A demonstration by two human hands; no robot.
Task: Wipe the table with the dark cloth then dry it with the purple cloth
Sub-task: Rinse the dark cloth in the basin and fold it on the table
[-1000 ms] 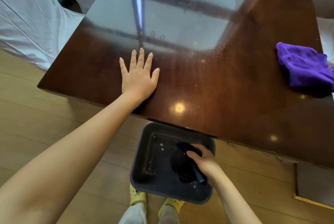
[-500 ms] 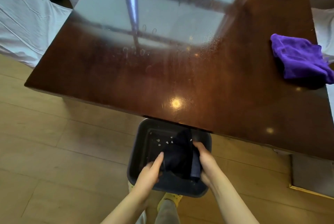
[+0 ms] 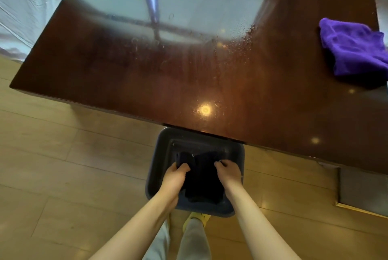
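Observation:
The dark cloth [image 3: 202, 178] hangs between my two hands over a dark grey basin [image 3: 156, 167] that stands on the floor at the table's near edge. My left hand [image 3: 174, 178] grips the cloth's left side with curled fingers. My right hand [image 3: 228, 172] grips its right side. The glossy dark brown table [image 3: 147, 83] shows water drops and streaks near its middle. On the table's far right lies the crumpled purple cloth [image 3: 354, 47], well away from both hands.
Light wooden floor [image 3: 63, 165] lies around the basin. White fabric [image 3: 23, 12] drapes beside the table's left side. My feet in yellow shoes [image 3: 197, 216] stand just behind the basin. A metal-edged panel [image 3: 361, 192] sits under the table at right.
My left hand left the tabletop and came down to the basin. It now grips the dark cloth together with my right hand, and the cloth is spread between them.

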